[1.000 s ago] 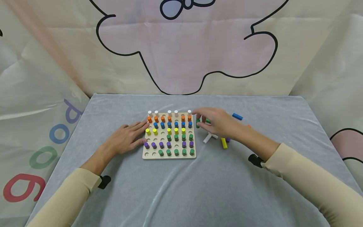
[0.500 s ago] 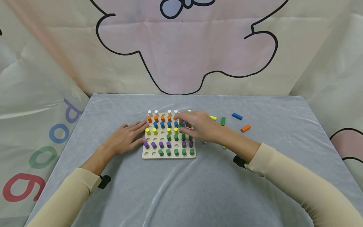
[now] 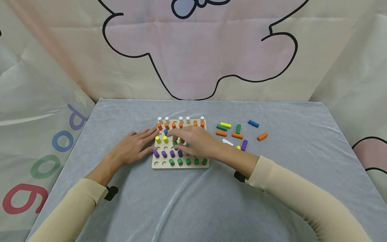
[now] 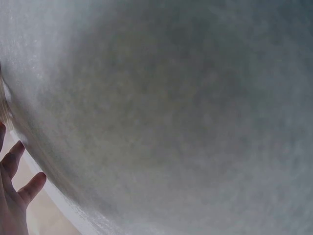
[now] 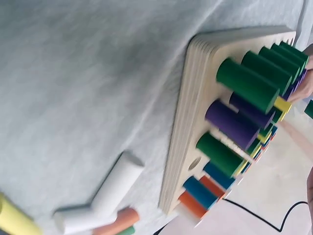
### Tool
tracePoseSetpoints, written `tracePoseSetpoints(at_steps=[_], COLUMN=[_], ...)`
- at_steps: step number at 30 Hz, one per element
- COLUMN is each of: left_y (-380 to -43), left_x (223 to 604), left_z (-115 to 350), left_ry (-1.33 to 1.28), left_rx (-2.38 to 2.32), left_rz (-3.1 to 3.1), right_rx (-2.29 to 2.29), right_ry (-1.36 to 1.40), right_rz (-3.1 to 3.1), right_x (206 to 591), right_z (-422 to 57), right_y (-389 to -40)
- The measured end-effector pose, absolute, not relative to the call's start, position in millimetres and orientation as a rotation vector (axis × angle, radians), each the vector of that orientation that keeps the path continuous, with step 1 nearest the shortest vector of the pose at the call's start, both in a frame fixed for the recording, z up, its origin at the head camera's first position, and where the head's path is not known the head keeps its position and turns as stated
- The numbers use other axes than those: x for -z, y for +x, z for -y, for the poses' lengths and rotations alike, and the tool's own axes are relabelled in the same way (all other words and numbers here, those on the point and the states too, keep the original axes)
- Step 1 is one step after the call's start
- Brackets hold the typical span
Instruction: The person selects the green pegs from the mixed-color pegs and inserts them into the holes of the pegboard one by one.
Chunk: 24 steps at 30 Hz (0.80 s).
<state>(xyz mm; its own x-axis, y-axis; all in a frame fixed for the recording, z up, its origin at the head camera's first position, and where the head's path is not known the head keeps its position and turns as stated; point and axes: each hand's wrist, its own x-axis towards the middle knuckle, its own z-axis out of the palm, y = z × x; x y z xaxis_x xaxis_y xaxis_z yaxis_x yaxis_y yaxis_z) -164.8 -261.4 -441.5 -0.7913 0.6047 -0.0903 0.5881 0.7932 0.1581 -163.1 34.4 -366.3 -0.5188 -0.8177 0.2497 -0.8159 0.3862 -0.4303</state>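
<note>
A wooden pegboard (image 3: pixel 181 167) holds rows of white, orange, blue, yellow, green and purple pegs, with several bare holes among them. Along its left edge, my left hand (image 3: pixel 134 147) rests with fingers extended, fingertips at the board's side; the left wrist view catches only part of that hand (image 4: pixel 17 196). Over the middle of the board, my right hand (image 3: pixel 198 141) pinches a green peg (image 3: pixel 175 144) between thumb and fingers, close above the row of green pegs. This hand covers several pegs behind it. The held green peg (image 5: pixel 309 109) also shows at the right edge of the right wrist view.
Loose pegs lie on the grey cloth (image 3: pixel 145 208) right of the board: a blue peg (image 3: pixel 253 123), a purple peg (image 3: pixel 244 145), a white peg (image 3: pixel 227 142), and several orange, green and yellow ones. A patterned curtain (image 3: pixel 193 57) hangs behind the table.
My right hand has moved left from the loose pegs to over the board's middle, carrying the green peg. The left hand has stayed at the board's left edge.
</note>
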Motion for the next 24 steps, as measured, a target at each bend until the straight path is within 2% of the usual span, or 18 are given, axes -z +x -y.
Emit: tracePoseSetpoints(at_steps=[24], left_y=[-164], left_x=[441], left_z=[262], left_ry=[0.924], left_rx=[-0.183], left_rz=[-2.834], right_rx=[0.885], right_ry=[-1.566], right_rz=[-2.544], right_x=[392], right_z=[0], right_y=[-147])
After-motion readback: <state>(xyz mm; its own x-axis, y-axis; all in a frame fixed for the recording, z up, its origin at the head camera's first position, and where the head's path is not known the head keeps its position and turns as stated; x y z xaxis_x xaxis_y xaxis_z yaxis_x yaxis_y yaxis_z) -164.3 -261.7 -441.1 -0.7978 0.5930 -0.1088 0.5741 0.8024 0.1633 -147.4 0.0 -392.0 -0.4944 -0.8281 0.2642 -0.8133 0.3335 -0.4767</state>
